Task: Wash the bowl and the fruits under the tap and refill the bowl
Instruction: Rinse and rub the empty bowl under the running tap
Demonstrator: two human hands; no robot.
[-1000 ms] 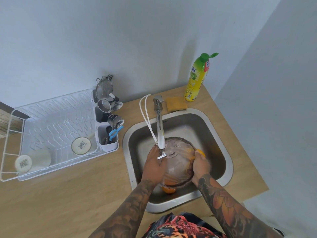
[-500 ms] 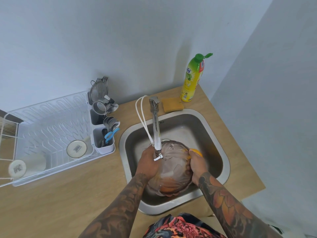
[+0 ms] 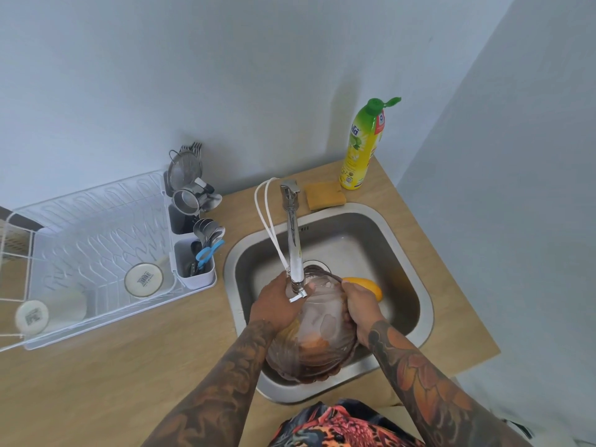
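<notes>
Bowl (image 3: 317, 337): brown-tinted transparent glass w/ ribbed wall, held over the sink (image 3: 416, 262) under the tap (image 3: 294, 250), tilted; its long axis runs from the spout toward my body. I cannot tell which way the opening faces. My left hand (image 3: 277, 304) holds the bowl's left side, fingers curled on the glass, thumb near the spout. My right hand (image 3: 359, 304) grips the right side, fingers wrapped over the edge. 1 yellow-orange fruit (image 3: 367, 285) lies in the basin just behind my right hand, partly hidden by it. Orange shapes show blurred through the glass; count unclear. Water stream hard to make out. Near rim of sink is cut off by my forearms.
</notes>
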